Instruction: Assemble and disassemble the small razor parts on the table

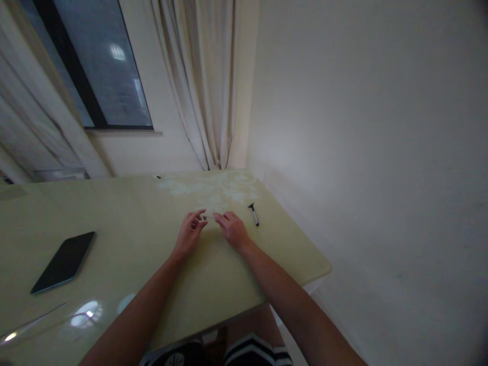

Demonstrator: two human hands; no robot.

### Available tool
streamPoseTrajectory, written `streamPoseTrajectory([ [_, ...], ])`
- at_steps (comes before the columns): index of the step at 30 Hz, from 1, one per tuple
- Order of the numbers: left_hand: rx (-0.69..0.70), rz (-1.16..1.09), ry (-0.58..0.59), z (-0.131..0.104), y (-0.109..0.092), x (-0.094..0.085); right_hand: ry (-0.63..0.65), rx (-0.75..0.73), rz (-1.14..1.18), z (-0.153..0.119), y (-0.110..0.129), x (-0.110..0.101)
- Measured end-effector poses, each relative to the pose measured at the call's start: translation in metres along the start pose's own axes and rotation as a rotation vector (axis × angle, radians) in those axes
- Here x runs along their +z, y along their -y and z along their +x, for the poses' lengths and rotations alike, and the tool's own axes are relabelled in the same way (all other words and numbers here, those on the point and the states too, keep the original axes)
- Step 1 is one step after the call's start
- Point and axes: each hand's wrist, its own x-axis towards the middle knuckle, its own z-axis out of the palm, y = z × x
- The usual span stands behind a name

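Note:
My left hand [189, 231] is raised just over the table, fingers curled, with its thumb and forefinger around one end of a small, thin, pale piece [209, 217]. A darker grey bit shows at that end; the piece is too small to name. From the other side my right hand [234, 230] pinches the piece's right end between thumb and fingertips. A razor [254, 215] with a black head and a grey-and-black handle lies to the right of my right hand, apart from it.
The pale yellow-green glossy table [213, 284] meets a bare wall [362, 152] on the right. A dark tablet [64, 262] lies at left. Near the far edge is a small black object [158, 177]. Behind hang curtains [206, 86] beside a window [102, 66].

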Motion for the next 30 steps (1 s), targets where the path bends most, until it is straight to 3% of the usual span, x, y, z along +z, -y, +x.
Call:
streamPoseTrajectory([
  [6, -0.006, 0.003, 0.008, 0.0, 0.0, 0.0, 0.022, -0.002, 0.003, 0.0, 0.002, 0.001],
  [9, -0.001, 0.039, 0.028, -0.002, 0.002, -0.002, -0.031, 0.115, 0.025, 0.002, -0.001, -0.004],
  [11, 0.018, 0.078, 0.079, -0.004, 0.003, -0.002, -0.122, 0.204, 0.066, 0.003, -0.008, -0.011],
  [14, 0.059, 0.196, 0.261, -0.003, 0.004, 0.003, -0.239, 0.384, 0.112, 0.004, -0.031, -0.028],
  [17, 0.092, 0.306, 0.41, 0.004, 0.001, 0.022, -0.22, 0.597, 0.069, 0.002, -0.061, -0.044],
  [22, 0.084, 0.425, 0.448, 0.031, -0.007, 0.081, -0.062, 0.864, -0.137, -0.009, -0.089, -0.052],
  [26, 0.032, 0.533, 0.411, 0.045, -0.008, 0.119, 0.0, 0.863, -0.231, -0.016, -0.094, -0.049],
  [30, 0.048, 0.607, 0.415, 0.042, -0.008, 0.125, 0.036, 0.852, -0.23, -0.02, -0.095, -0.05],
])
